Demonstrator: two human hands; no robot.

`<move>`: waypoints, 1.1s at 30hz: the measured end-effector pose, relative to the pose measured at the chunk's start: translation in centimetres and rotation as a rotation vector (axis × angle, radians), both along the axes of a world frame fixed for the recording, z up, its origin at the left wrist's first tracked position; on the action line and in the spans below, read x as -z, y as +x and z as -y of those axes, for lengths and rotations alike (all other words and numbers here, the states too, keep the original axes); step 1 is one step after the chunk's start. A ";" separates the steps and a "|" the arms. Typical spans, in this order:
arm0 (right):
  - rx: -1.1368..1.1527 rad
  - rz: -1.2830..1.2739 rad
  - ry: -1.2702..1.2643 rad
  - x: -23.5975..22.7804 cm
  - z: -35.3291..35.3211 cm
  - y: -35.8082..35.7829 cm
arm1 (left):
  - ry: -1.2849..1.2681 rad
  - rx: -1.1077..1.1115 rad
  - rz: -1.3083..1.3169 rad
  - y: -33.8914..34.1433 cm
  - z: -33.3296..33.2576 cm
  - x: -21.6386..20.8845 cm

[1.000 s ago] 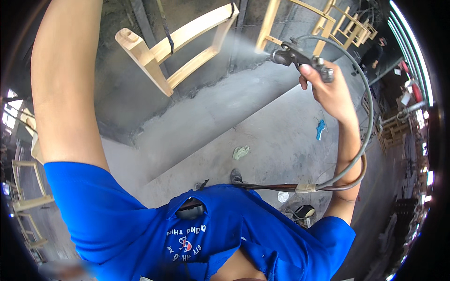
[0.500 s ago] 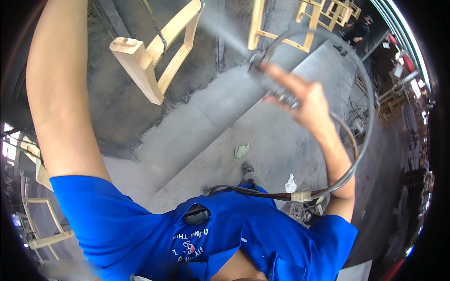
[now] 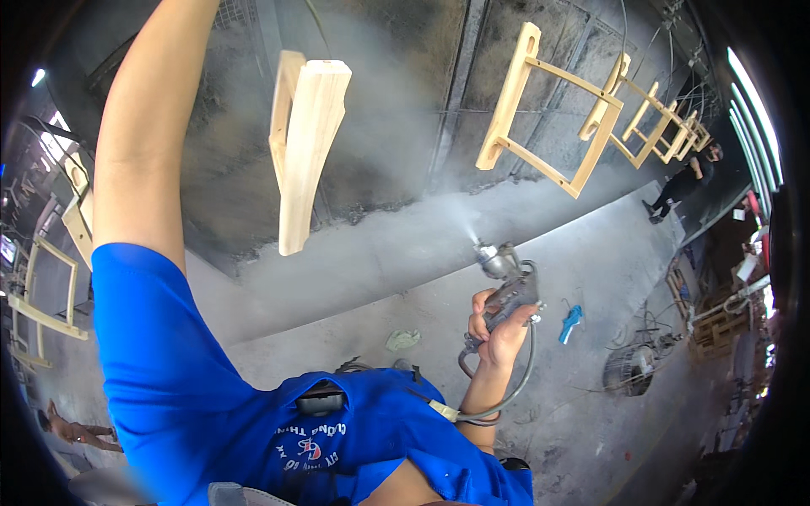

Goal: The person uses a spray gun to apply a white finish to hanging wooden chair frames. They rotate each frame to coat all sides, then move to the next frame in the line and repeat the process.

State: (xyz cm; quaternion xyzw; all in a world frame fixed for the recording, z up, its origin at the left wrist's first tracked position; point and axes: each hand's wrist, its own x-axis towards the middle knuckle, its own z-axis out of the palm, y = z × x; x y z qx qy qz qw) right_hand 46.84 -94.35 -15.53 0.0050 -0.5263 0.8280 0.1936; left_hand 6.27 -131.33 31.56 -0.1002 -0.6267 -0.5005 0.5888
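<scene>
Spray gun (image 3: 512, 298) has dropped below hanging wooden frames (image 3: 314, 156).

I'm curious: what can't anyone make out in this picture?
All in the head view:
Left hand: beyond the top edge; only its arm shows.
Spray gun: partly hidden by the right hand around it.
Farthest wooden frames: too small and overlapping to count.
Grey shape at lower left: too blurred to identify.
</scene>
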 end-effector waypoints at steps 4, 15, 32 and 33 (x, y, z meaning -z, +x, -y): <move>-0.080 0.316 0.169 4.6 -3.1 1.0 | -0.156 -0.114 -0.189 -1.4 1.1 1.7; -0.122 -0.032 0.095 2.0 -9.1 -0.3 | -0.356 -0.272 -0.034 -1.7 -3.7 2.1; -0.067 0.010 0.028 4.4 -7.6 -2.9 | -0.592 -0.895 0.008 -2.2 -3.0 4.8; -0.024 -0.095 -0.013 3.5 -7.1 -4.0 | -0.603 -0.911 0.034 -2.1 -2.8 5.0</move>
